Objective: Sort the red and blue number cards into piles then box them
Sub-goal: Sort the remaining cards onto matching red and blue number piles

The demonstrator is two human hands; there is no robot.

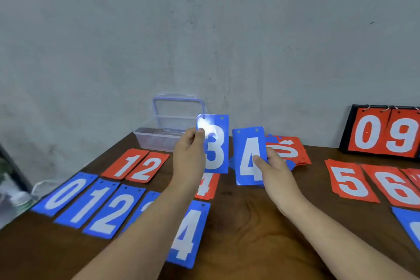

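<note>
My left hand (189,150) pinches a blue 3 card (216,143) and holds it upright above the table. My right hand (273,166) grips a blue 4 card (248,157), also raised. Behind my right hand lies a mixed stack of red and blue cards (288,150). On the table at the left lie blue cards 0 (64,196), 1 (87,203), 2 (114,211), and a blue 4 (188,234). Red cards 1 (126,163) and 2 (147,167) lie behind them. A red 4 (208,186) is partly hidden by my left arm. An open clear box (159,138) stands at the back.
Red cards 5 (351,180) and 6 (395,186) lie at the right, with another blue card (409,225) at the right edge. A black flip scoreboard (384,132) showing red 0 and 9 stands at the back right. The grey wall rises behind the brown wooden table (245,218).
</note>
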